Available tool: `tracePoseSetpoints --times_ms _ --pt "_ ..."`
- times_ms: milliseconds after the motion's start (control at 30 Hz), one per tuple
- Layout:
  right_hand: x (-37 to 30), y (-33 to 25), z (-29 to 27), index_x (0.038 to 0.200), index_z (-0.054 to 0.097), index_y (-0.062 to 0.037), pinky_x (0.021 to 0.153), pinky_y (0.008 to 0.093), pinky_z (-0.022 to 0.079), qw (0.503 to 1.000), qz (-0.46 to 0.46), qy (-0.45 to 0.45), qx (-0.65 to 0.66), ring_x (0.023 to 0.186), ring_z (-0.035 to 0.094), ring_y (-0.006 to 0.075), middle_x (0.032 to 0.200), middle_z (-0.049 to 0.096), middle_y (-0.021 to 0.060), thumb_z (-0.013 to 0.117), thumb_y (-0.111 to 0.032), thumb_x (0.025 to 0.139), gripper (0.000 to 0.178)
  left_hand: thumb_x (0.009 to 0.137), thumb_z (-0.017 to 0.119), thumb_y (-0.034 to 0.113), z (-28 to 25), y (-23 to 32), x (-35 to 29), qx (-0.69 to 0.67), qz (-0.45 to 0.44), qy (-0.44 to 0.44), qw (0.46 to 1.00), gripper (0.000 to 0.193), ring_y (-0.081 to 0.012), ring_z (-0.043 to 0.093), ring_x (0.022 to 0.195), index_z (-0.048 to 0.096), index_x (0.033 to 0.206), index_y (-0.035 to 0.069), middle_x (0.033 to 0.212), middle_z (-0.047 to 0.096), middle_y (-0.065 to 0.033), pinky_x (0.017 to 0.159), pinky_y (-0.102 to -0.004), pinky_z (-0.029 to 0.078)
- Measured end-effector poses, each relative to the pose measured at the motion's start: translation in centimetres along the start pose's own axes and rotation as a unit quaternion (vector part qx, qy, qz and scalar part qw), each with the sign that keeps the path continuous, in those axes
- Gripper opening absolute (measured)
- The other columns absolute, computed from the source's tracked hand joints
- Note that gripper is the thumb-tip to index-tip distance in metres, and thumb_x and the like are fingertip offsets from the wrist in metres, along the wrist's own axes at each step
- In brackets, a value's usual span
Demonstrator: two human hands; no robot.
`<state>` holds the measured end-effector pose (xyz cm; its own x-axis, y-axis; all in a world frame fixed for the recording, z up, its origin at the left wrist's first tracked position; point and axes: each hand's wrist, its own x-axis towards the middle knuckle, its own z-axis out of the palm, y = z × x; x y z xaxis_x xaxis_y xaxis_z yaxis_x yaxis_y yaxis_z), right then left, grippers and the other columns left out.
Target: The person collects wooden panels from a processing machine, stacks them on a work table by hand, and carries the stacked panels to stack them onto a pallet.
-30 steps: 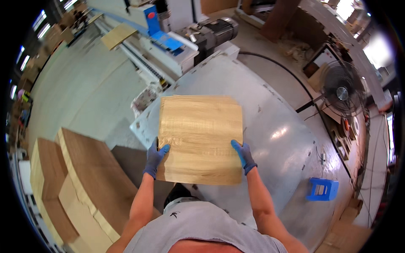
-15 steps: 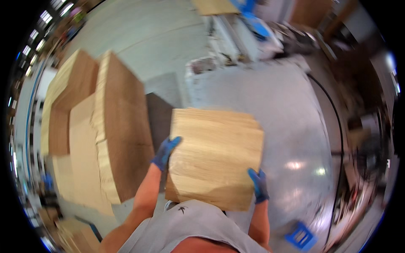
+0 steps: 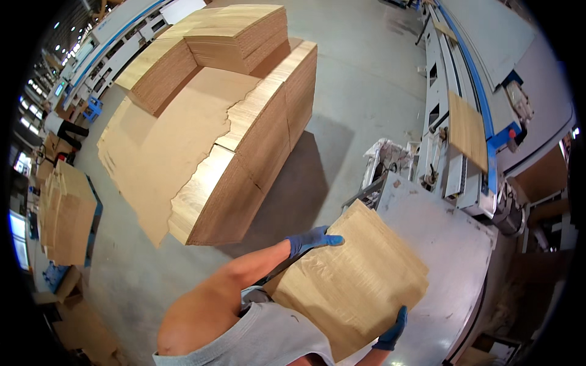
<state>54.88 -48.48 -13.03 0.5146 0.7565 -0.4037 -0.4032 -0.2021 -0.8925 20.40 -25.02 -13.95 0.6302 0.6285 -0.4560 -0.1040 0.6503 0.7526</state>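
A stack of light wood-grain panels [image 3: 354, 274] is between my two blue-gloved hands, its sheets slightly fanned at the far right edge. My left hand [image 3: 314, 240] grips the stack's upper left edge, thumb lying on the top sheet. At the lower right edge, my right hand [image 3: 394, 329] is closed on the same stack, its fingers partly hidden below. The panels overlap the left part of a grey metal table [image 3: 445, 244]; whether they touch it I cannot tell.
Ahead to the left stand tall stacks of panels [image 3: 256, 171] with a torn cardboard sheet [image 3: 189, 116] among them. A long machine [image 3: 436, 91] carries a loose panel [image 3: 467, 131] at the right. Another pile [image 3: 67, 213] sits far left, near a person [image 3: 64, 128].
My view has swung left, bringing the tall stacks toward the middle and the long machine into sight. The panels stay gripped in both hands and now lie slanted in view.
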Motion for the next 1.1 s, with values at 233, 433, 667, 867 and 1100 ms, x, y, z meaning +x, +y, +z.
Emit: tracePoseSetpoints --times_ms 233,433,667,867,1100 --pt "-4.1 -7.0 -4.6 0.141 0.042 0.0002 0.097 0.0415 0.049 0.985 -0.161 0.052 0.019 0.113 0.058 0.0284 0.129 0.057 0.0140 0.056 -0.022 0.093 0.055 0.077 0.080 0.027 7.8 5.1 -3.1 0.077 0.187 0.052 0.978 0.078 -0.0187 0.057 0.112 0.046 0.141 0.000 0.125 0.061 -0.0111 0.097 -0.0343 0.047" --pt "-6.6 -5.2 -13.1 0.145 0.037 -0.0034 0.101 0.0451 0.046 0.954 -0.259 0.072 0.135 0.119 0.053 0.0270 0.137 0.050 0.0131 0.068 -0.024 0.087 0.069 0.066 0.085 0.016 11.1 6.3 -5.3 0.205 0.317 -0.035 0.925 0.089 -0.0186 0.059 0.110 0.042 0.142 0.000 0.123 0.062 -0.0110 0.095 -0.0339 0.050" --pt "-5.0 2.0 -23.4 0.140 0.044 -0.0008 0.082 0.0331 0.048 0.940 -0.282 0.183 -0.068 0.093 0.055 0.0173 0.113 0.060 0.0058 0.080 -0.039 0.080 0.079 0.076 0.080 0.014 11.7 0.4 -2.9 0.423 0.283 -0.093 0.856 0.062 -0.0203 0.058 0.113 0.055 0.132 0.002 0.125 0.063 -0.0099 0.094 -0.0344 0.049" --pt "-5.7 0.7 -20.7 0.144 0.038 -0.0002 0.108 0.0438 0.040 0.945 -0.310 0.101 0.033 0.128 0.047 0.0271 0.142 0.047 0.0126 0.082 -0.032 0.079 0.085 0.068 0.080 0.009 14.0 -1.4 -3.1 0.325 0.303 -0.073 0.893 0.057 -0.0180 0.065 0.098 0.059 0.121 -0.001 0.109 0.069 -0.0111 0.083 -0.0331 0.054" --pt "-7.5 4.2 -21.6 0.140 0.044 0.0013 0.105 0.0467 0.043 0.921 -0.323 0.184 0.113 0.123 0.051 0.0307 0.140 0.050 0.0175 0.064 -0.030 0.093 0.059 0.082 0.075 0.022 11.4 -5.2 -6.0 0.522 0.434 -0.083 0.730 0.062 -0.0304 0.054 0.123 0.051 0.134 -0.002 0.133 0.056 -0.0224 0.104 -0.0418 0.042"
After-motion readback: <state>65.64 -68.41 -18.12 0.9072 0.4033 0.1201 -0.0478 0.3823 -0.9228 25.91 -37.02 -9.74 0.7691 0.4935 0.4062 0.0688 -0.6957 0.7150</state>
